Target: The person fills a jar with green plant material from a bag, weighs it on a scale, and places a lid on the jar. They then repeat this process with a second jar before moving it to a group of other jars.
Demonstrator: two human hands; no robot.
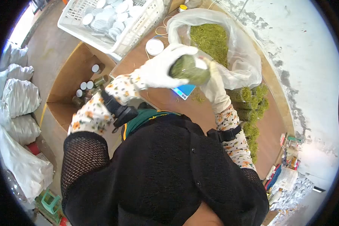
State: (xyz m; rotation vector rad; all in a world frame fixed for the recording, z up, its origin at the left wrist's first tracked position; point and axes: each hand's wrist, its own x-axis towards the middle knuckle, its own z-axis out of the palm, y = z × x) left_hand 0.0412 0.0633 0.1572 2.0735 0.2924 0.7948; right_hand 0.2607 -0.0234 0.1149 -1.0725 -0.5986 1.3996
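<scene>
A clear jar [188, 70] packed with green dried strands, slightly blurred, is held tilted above the brown table [160, 100]. My left hand [162, 68], in a white glove, wraps around its left side with fingers over the top and thumb below. Against the jar's right side, my right hand [214, 86], also gloved, grips it, its fingers partly hidden. A white patch, like a lid or label, shows between the jar and that hand. Below the jar lies a blue-lit device [184, 91] like a small scale, partly covered. Loose green bits [198, 98] are scattered beside it.
A clear bag [248, 67] of green strands stands at the back. Several filled open jars [248, 105] line the right. A white round lid [154, 47] lies on the table. At left are a white crate [139, 28] of lids and a cardboard box [62, 81] with lidded jars.
</scene>
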